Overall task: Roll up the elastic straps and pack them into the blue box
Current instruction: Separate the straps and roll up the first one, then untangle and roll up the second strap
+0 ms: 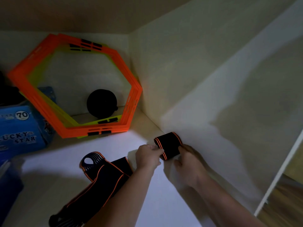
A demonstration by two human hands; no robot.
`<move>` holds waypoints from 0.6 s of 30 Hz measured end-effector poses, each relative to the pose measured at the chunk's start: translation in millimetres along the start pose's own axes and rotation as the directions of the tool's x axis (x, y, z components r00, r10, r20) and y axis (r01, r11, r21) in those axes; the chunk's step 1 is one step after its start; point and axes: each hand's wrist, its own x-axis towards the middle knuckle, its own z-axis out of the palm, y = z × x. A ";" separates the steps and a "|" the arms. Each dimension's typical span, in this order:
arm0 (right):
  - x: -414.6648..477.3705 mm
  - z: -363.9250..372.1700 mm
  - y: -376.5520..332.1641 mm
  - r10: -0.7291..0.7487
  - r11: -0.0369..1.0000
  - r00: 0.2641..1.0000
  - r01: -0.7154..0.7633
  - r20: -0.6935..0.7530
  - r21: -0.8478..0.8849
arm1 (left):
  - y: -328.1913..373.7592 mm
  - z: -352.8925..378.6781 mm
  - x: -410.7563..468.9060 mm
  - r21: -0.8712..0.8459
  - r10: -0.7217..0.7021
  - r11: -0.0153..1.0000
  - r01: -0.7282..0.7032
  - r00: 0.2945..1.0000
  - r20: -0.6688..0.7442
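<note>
— What's being held?
— A rolled strap [168, 145], by the wall: left hand [148, 157] fingers pinch its end, right hand [188, 163] fingers curl round it.
— The rest?
— Loose straps [105, 176] lie on the bench [49, 161]; blue box [19, 130] far left.

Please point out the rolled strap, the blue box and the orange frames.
rolled strap [168, 143]: head view, middle of its black wrap.
blue box [21, 128]: head view, middle of front face.
orange frames [73, 132]: head view, bottom bar, left part.
</note>
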 end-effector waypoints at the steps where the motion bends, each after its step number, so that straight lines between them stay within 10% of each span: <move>1: -0.3 -1.3 0.0 -0.001 1.000 1.000 0.002 -0.013 0.007 | -0.6 -2.0 0.0 -0.005 -0.008 1.000 0.008 1.000 -0.004; 12: -14.2 -29.0 -25.8 -0.124 0.980 0.966 0.156 -0.227 0.126 | 14.2 -47.5 -17.1 0.000 0.137 0.991 -0.137 0.990 -0.033; 18: -10.0 3.2 -76.9 -0.264 0.937 0.961 0.276 -0.082 0.214 | 24.9 -149.9 -17.7 0.260 0.290 0.932 -0.253 0.950 -0.116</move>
